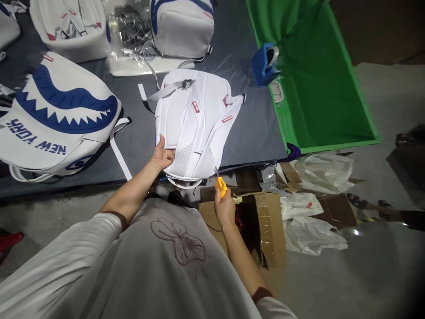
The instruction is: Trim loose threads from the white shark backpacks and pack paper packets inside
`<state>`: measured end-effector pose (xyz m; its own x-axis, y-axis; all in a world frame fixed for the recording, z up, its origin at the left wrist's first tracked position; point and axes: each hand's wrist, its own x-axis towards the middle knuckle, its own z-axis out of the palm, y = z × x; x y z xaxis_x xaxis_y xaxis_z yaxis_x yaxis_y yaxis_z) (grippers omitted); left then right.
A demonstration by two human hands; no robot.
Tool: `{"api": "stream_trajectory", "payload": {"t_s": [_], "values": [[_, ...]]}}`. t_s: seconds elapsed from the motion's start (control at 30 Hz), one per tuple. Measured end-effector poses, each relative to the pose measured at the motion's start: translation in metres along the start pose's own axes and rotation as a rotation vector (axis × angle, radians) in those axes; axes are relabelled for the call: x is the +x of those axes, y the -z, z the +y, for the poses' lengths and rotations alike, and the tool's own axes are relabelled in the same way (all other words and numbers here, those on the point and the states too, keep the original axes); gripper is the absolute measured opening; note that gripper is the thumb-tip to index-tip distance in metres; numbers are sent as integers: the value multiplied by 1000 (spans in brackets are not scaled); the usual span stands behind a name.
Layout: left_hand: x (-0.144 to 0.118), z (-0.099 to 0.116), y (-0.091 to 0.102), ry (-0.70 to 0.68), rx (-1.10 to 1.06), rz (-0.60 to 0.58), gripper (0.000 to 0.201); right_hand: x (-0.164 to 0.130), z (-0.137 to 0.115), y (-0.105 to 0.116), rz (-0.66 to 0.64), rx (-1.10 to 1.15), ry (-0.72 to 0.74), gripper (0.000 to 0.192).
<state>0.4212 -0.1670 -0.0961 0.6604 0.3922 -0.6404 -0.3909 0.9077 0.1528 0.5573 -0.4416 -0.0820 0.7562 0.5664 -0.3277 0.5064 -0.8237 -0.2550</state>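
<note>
A small white backpack (207, 95) lies on the dark table with its shoulder straps facing up and its top handle toward me. My left hand (162, 155) grips its near left edge, thumb pointing up along the side and fingers curled over the white panel. In my right hand (225, 206), closed, are yellow-handled thread snips (221, 186). Their slim metal tip touches or nearly touches the backpack's near right corner; the exact contact is too small to make out.
A larger white backpack (63, 106) with blue shark teeth lies left. More white backpacks (184, 33) and clear plastic packaging (128, 35) are behind. To the right are a blue tape dispenser (260, 66) and a green fabric bin (325, 79). An open cardboard box (270, 230) stands below the table edge.
</note>
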Motion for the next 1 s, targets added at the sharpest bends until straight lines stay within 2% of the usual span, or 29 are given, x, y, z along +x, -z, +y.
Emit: {"api": "stream_trajectory", "payload": {"t_s": [0.1,0.17,0.2,0.27,0.3,0.33,0.37,0.43,0.53,0.63,0.73,0.8,0.87,1.0], "values": [[0,-2,-5,-52,160,-33,58,-38,12,0,-21,-24,-60,33],[-12,-7,3,-84,380,-18,53,-71,16,-2,-61,-42,-76,32],[-22,-11,12,-141,530,44,50,-86,15,-5,-103,-51,-74,31],[-46,-24,38,-359,890,224,42,-111,8,-13,-206,-62,-32,30],[-58,-32,53,-486,1081,278,36,-118,2,-18,-253,-67,-2,29],[-69,-41,69,-591,1266,277,30,-123,-4,-22,-286,-72,28,28],[-77,-49,83,-657,1441,218,27,-124,-10,-26,-304,-76,53,28],[-86,-62,105,-677,1729,18,30,-121,-20,-32,-308,-82,70,27],[-86,-71,116,-632,2003,-156,49,-114,-26,-35,-284,-101,46,29],[-83,-74,113,-551,2195,-190,67,-111,-31,-34,-265,-118,63,31],[-83,-75,112,-542,2306,-121,70,-110,-41,-33,-288,-141,86,31],[-84,-75,115,-561,2292,-109,66,-108,-46,-32,-284,-155,66,32],[-84,-73,120,-576,2223,-161,63,-106,-47,-33,-255,-144,51,33],[-81,-70,125,-586,2181,-204,63,-105,-34,-41,-195,-72,71,38]]}}
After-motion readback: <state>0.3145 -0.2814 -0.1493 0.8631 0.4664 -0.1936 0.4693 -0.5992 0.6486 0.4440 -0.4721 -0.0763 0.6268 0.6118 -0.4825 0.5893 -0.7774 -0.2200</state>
